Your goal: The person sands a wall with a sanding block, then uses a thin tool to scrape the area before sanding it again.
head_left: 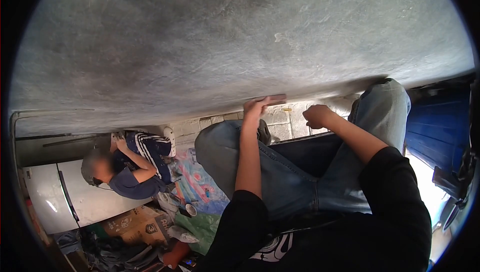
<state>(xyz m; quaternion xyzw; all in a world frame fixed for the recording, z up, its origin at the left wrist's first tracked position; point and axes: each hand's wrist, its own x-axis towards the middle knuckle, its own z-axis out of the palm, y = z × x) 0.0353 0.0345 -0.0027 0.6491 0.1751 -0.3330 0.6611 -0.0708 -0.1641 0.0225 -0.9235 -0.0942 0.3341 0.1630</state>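
My left hand (256, 108) is closed around a flat brown block (277, 99) that looks like a sanding block. The block lies along the lower part of a large grey surface (240, 47), which is scuffed and has small pale chips. To the right, in front of my knee, my right hand (318, 116) is curled into a fist, apart from the surface. Its fingers face away from me, so whether it holds anything cannot be seen. A small yellowish item (287, 109) lies on the paving between the two hands.
A co-worker (132, 164) sits at the left by the same surface. Beside them are a white refrigerator (75, 187), cardboard boxes (140, 224), a cup (190, 210) and a colourful cloth (200, 177). Blue material (432, 127) stands at the right.
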